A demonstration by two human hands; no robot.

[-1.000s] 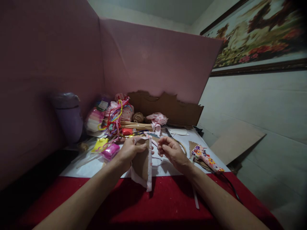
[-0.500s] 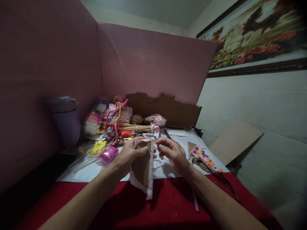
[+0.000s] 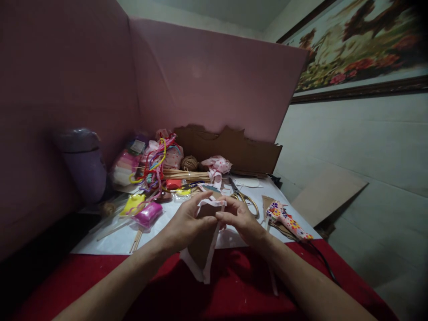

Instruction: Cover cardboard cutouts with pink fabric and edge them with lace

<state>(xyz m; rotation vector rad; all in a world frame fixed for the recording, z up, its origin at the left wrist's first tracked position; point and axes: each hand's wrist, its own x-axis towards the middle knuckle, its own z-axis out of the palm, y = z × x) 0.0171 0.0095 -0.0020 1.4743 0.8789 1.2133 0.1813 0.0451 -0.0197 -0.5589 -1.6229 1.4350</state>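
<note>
A brown cardboard piece point(image 3: 199, 250) with white-pink fabric folded over its edges hangs tilted between my hands, above the front of the table. My left hand point(image 3: 187, 220) grips its upper left part, thumb across the cardboard face. My right hand point(image 3: 239, 218) is closed on the upper right corner, pinching the fabric edge point(image 3: 214, 203) there between thumb and fingers. The fingers behind the cardboard are partly hidden. Just beyond my right hand lie scissors with gold handles point(image 3: 250, 205).
A flower-patterned glue gun point(image 3: 287, 220) lies at right on cardboard, its black cord point(image 3: 321, 258) running forward. Clay packets point(image 3: 149, 216), pipe cleaners point(image 3: 160, 160), wooden sticks point(image 3: 185, 174), twine point(image 3: 190, 163) and a purple tumbler point(image 3: 83, 165) stand or lie at left and back.
My right hand has moved left onto the fabric-edged cardboard and closed on its upper corner. My left hand has shifted its hold, and the scissors show more fully.
</note>
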